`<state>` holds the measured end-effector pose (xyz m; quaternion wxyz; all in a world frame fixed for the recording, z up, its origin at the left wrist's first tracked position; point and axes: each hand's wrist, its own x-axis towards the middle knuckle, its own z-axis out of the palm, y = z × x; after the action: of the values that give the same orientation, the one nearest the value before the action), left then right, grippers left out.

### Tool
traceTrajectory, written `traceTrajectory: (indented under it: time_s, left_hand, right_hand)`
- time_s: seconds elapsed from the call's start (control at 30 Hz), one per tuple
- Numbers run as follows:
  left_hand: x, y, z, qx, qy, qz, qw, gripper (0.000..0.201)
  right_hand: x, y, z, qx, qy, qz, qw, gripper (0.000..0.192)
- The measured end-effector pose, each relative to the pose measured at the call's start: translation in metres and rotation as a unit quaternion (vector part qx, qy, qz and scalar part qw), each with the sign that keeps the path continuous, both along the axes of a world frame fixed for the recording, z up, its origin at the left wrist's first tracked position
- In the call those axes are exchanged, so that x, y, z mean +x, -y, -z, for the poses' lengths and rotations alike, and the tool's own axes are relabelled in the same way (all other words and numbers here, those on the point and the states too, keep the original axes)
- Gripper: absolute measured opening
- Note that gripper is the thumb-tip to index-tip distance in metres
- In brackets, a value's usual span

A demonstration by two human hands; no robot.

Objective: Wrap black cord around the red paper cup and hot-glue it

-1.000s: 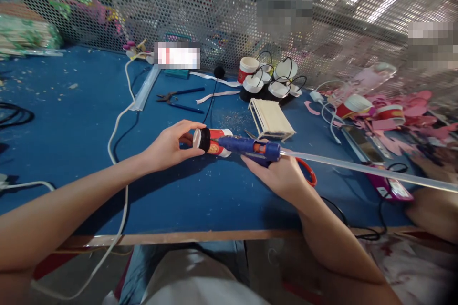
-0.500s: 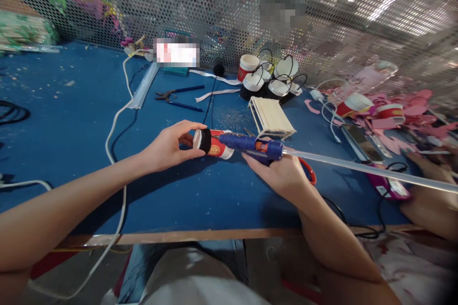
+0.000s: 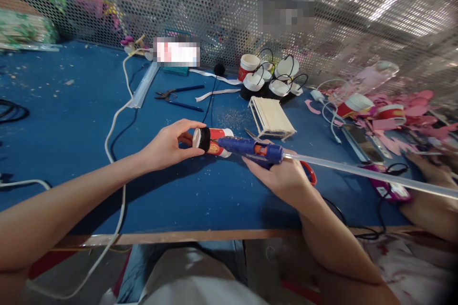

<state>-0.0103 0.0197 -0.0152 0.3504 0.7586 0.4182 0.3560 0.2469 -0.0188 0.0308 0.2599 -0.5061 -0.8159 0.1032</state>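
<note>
My left hand (image 3: pixel 175 145) pinches the left end of a red and white paper cup (image 3: pixel 226 133) that lies on its side. Black yarn (image 3: pixel 204 140) is wound round the end by my fingers, and a black strand runs from there to a yarn ball (image 3: pixel 219 69) behind. My right hand (image 3: pixel 282 171) grips a blue glue gun (image 3: pixel 243 146), its nozzle at the cup's side near the yarn edge. Whether the nozzle touches the cup I cannot tell. A long clear glue stick (image 3: pixel 358 168) sticks out from the gun's back.
Behind the cup lie blue-handled pliers (image 3: pixel 179 94) and a small wooden stick frame (image 3: pixel 272 116). Several cups with black yarn (image 3: pixel 279 86) stand farther back. Scissors with orange handles (image 3: pixel 309 171) lie beside my right hand. A white cable (image 3: pixel 113 128) crosses the left side. A co-worker's hand (image 3: pixel 429 171) is at right.
The glue gun has shifted very slightly downward, and its nozzle has moved a little along the cup near the yarn. My left hand keeps its hold on the cup almost unmoved.
</note>
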Motion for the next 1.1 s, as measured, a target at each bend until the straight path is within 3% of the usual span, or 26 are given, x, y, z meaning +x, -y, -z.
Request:
traceTrajectory:
  time_s: [0.3, 0.5, 0.6, 0.83, 1.1]
  left_hand:
    - [0.0028, 0.0005, -0.0045, -0.129, 0.032, -0.022, 0.991, 0.055]
    - [0.0029, 0.0007, -0.0053, -0.146, 0.036, -0.018, 0.988, 0.056]
    - [0.0026, 0.0012, -0.004, -0.105, 0.029, -0.016, 0.994, 0.057]
    - [-0.0012, 0.0003, 0.0012, 0.069, 0.003, 0.027, 0.997, 0.048]
    - [-0.0005, 0.0004, 0.0013, 0.143, -0.038, 0.031, 0.988, 0.045]
  right_hand:
    - [0.0007, -0.0002, 0.0005, -0.01, 0.026, -0.009, 1.0, 0.018]
    - [-0.0012, 0.0009, -0.0034, -0.025, 0.019, -0.01, 0.999, 0.016]
    - [-0.0026, 0.0009, -0.0052, -0.024, 0.009, -0.005, 1.0, 0.016]
    - [-0.0019, -0.0004, 0.0015, 0.022, -0.003, 0.014, 1.0, 0.015]
    - [-0.0013, -0.0008, 0.0018, 0.034, -0.025, 0.011, 0.999, 0.011]
